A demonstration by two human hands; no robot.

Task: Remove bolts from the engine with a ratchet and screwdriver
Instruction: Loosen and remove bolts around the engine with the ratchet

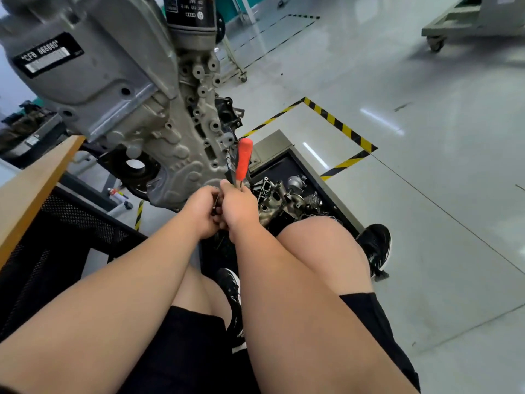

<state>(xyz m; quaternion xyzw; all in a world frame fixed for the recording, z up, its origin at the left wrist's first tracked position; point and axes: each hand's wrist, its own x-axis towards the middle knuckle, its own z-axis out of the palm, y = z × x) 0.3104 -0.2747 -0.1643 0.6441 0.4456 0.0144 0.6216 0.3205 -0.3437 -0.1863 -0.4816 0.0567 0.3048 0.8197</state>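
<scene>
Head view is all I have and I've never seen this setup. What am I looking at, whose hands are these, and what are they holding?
The camera sits on a person's head and looks down, so the arms coming from the bottom are theirs; there is no robot. The grey casting at upper left is the engine. The right hand grips a screwdriver by its shaft, red handle pointing up, together with a slim dark tool whose tip meets the engine. That tool is probably the ratchet's extension, but I can't be sure. The left hand curls round its lower end. Behind the hands, a black tray holds loose metal parts. A wooden bench edge is at left.
</scene>
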